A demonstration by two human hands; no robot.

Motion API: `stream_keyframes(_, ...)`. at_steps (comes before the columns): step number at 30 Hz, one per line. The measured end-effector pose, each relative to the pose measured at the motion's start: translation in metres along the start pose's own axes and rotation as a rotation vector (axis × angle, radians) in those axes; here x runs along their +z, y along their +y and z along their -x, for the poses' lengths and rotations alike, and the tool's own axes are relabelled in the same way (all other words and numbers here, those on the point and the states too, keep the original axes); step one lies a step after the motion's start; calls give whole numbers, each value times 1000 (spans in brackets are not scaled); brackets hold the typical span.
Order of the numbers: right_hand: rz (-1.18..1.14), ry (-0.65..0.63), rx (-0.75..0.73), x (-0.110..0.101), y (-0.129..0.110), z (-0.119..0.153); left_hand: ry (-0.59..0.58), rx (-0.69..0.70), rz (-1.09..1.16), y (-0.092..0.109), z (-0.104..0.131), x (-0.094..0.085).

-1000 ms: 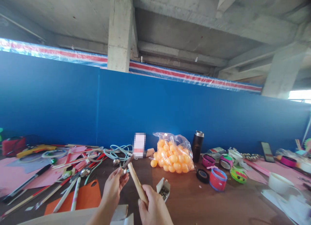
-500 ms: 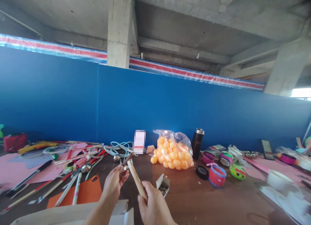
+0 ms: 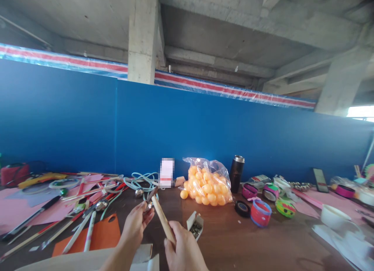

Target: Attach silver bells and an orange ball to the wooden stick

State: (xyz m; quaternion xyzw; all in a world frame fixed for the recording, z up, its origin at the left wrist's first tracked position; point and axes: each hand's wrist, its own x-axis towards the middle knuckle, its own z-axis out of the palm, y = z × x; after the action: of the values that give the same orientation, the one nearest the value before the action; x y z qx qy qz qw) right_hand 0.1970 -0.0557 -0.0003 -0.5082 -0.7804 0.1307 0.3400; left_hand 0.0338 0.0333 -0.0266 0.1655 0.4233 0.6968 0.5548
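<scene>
My left hand [image 3: 136,222] is closed, with a small shiny silver bell [image 3: 149,207] at its fingertips. A dark brown strip [image 3: 151,194] sticks up from the same fingers; its kind is unclear. Wrapped round the lower part of a pale wooden stick [image 3: 162,219] is my right hand [image 3: 184,243]. The stick leans to the left, and its upper end is close beside the bell; whether they touch, I cannot tell. A small white box [image 3: 200,222] of little metal pieces stands open just right of the stick.
A clear bag of orange balls [image 3: 208,185] and a black flask [image 3: 237,173] stand by the blue partition [image 3: 187,123]. Sticks, paper and an orange sheet [image 3: 102,236] clutter the left. Black tape [image 3: 242,208], a red-and-blue cup [image 3: 261,213] and a white cup [image 3: 334,216] sit right.
The view has shifted slightly, so everything sits a little lower and further left. Both hands keep nearly the same pose and the same hold.
</scene>
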Motion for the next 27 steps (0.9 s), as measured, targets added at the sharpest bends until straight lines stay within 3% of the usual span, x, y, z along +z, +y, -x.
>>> stream_keyframes(27, 19, -6, 27, -3, -4, 0, -5, 3, -34, -4, -4, -1)
